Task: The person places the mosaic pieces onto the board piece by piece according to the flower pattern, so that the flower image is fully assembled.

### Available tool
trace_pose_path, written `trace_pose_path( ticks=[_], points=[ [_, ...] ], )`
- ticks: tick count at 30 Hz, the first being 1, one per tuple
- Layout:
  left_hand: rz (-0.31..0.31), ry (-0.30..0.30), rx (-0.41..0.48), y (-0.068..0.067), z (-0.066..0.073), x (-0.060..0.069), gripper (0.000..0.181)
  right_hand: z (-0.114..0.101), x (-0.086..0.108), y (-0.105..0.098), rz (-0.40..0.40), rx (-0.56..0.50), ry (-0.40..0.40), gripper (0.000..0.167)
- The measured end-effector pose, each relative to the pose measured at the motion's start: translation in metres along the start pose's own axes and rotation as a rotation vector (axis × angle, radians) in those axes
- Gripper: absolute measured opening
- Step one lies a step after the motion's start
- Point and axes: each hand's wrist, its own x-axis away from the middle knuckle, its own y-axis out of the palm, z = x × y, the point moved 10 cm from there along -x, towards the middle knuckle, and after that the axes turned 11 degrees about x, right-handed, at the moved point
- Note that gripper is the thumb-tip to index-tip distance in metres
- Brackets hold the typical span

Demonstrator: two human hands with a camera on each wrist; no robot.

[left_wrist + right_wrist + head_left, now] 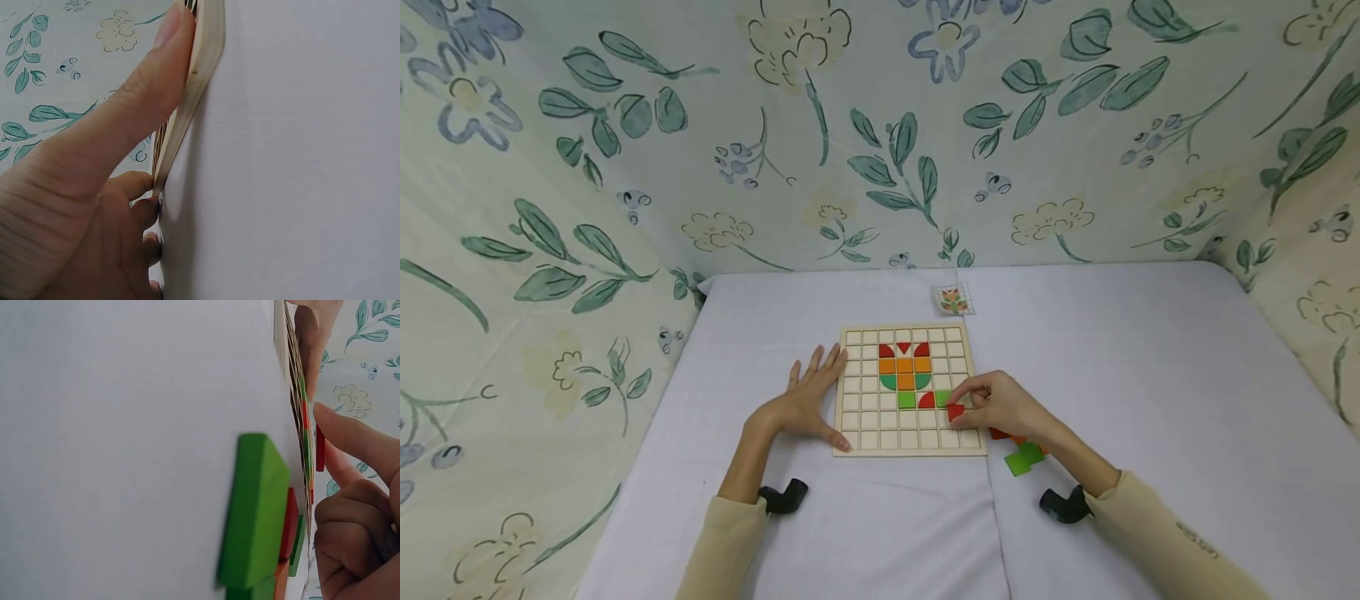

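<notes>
A wooden grid board (865, 421) lies on the cloth with red, orange and green tiles set in its squares. My left hand (805, 404) rests along the board's left side, fingers spread, the thumb on the near left corner. In the left wrist view that thumb (119, 112) lies against the board's edge (203, 62). Between thumb and forefinger my right hand (1000, 404) pinches a red tile (955, 412) above the lower right squares. The right wrist view shows this red tile (320, 449) held just off the board, its other fingers curled in.
Loose green tiles (1019, 461), with red and orange ones, lie right of the board, partly under the right forearm. A small pattern card (953, 300) lies beyond the board's far edge. White cloth (1112, 350) covers the table; floral fabric (895, 208) hangs behind.
</notes>
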Motion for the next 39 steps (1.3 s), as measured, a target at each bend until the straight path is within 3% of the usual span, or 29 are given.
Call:
trace_pose_path(
  ticks=[18, 27, 39],
  points=[
    [-0.002, -0.002, 0.002, -0.001, 0.001, 0.0, 0.152, 0.006, -0.001, 0.003, 0.027, 0.023, 0.023, 0.023],
    [0.001, 0.002, 0.003, -0.001, 0.001, 0.0, 0.152, -0.003, -0.002, 0.006, 0.022, 0.025, -0.025, 0.022],
    [-0.002, 0.001, 0.001, 0.0, -0.001, -0.001, 0.152, -0.006, -0.003, 0.006, 0.023, 0.045, 0.012, 0.02]
  ],
)
